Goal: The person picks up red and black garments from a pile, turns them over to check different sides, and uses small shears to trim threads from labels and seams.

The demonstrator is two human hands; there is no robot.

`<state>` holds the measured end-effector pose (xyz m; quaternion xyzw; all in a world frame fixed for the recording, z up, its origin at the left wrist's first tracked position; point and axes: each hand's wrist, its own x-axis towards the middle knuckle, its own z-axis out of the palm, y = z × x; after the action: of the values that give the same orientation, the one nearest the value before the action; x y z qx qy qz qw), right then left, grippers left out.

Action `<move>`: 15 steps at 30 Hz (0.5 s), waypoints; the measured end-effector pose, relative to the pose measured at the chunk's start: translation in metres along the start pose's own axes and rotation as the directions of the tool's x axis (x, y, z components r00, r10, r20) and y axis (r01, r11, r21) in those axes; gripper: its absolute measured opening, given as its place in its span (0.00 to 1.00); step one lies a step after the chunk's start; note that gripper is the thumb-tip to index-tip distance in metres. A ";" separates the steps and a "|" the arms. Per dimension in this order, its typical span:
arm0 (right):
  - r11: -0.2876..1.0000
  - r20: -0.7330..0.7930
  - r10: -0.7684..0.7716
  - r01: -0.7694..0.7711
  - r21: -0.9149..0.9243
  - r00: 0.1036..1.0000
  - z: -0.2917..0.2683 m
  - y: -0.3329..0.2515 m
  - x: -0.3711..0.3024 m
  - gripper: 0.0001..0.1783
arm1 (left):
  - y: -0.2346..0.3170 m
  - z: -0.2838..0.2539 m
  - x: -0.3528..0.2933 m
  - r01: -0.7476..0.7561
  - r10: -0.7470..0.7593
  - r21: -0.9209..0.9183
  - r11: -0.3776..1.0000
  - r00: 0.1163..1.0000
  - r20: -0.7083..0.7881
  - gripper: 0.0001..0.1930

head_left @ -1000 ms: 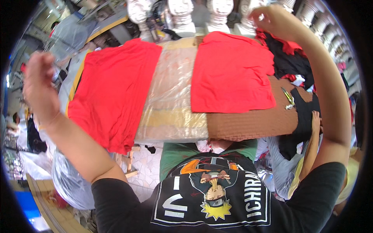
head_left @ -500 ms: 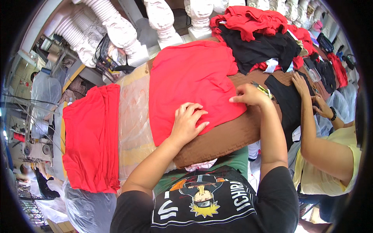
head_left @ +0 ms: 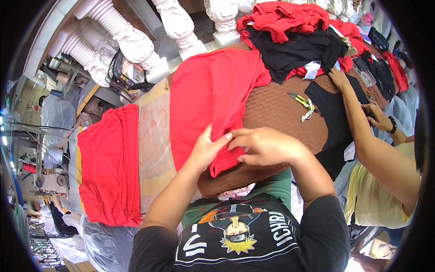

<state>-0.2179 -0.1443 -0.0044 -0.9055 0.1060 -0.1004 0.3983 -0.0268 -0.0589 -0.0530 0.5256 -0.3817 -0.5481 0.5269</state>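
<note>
A red garment (head_left: 195, 90) lies in front of me, its right part folded over in loose creases toward the left. My left hand (head_left: 205, 150) rests on its near part, with the visible thumb and finger apart. Close beside it, my right hand (head_left: 267, 146) has its fingers bent around the garment's near right edge; their tips touch the cloth and come close to my left thumb. Yellow-handled thread snips (head_left: 302, 100) with a white tie lie on the brown textured cover (head_left: 267, 104), to the right of the garment.
A stack of folded red garments (head_left: 111, 167) is at the left, beyond plastic sheeting (head_left: 155, 131). Red and black clothes (head_left: 299, 50) are heaped at the back right. A co-worker's arm (head_left: 358, 118) reaches over a black garment (head_left: 333, 118). White balusters (head_left: 131, 41) line the back.
The red garment's right side has been folded leftward, uncovering more brown cover and the snips. My right hand has come left and nearer, beside my left hand. The co-worker's hand has shifted away and left.
</note>
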 end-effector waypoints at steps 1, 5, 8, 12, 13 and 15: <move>0.998 0.013 0.026 -0.026 0.049 1.000 -0.004 0.001 -0.001 0.16 | 0.005 -0.005 -0.002 -0.006 0.006 0.004 1.000 1.000 -0.028 0.23; 0.978 -0.264 0.124 -0.072 0.197 0.957 -0.017 0.036 0.001 0.14 | 0.032 -0.011 -0.013 -0.124 0.126 0.021 0.992 0.982 -0.140 0.23; 0.770 -0.278 0.430 -0.188 0.609 0.859 -0.026 0.053 0.009 0.21 | 0.058 -0.007 -0.037 -0.331 0.353 0.239 0.913 0.934 -0.055 0.18; 0.463 -0.222 0.647 -0.143 0.875 0.730 -0.013 0.078 0.030 0.25 | 0.077 -0.027 -0.065 -0.327 0.267 0.630 0.704 0.944 0.192 0.14; 0.440 -0.226 0.690 -0.150 0.886 0.687 -0.008 0.090 0.035 0.23 | 0.077 -0.032 -0.064 -0.292 0.222 0.687 0.665 0.956 0.192 0.13; 0.455 -0.277 0.725 -0.136 0.880 0.631 -0.005 0.108 0.047 0.19 | 0.080 -0.045 -0.063 -0.227 0.138 0.797 0.560 0.974 0.180 0.13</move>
<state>-0.1863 -0.2319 -0.0760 -0.4724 0.4186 -0.3168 0.7080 0.0242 -0.0033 0.0286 0.6385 -0.6672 -0.2796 0.2625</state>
